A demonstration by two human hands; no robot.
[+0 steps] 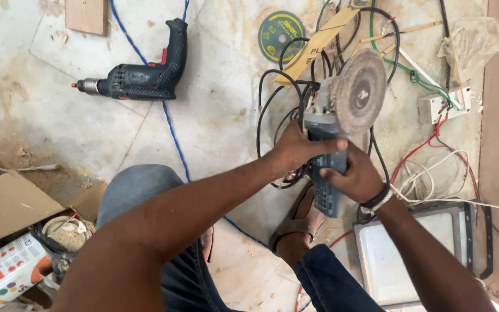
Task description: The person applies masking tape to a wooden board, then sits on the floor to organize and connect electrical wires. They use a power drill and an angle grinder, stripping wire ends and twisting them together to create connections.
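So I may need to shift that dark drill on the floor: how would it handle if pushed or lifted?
The drill looks rigid and probably hefty for its size. Lying flat on its side, it should slide, not roll. Its blue cord would likely drag behind.

blue-grey angle grinder (pixel 331 151), held off floor, probably worn sanding disc (pixel 358 91) facing up
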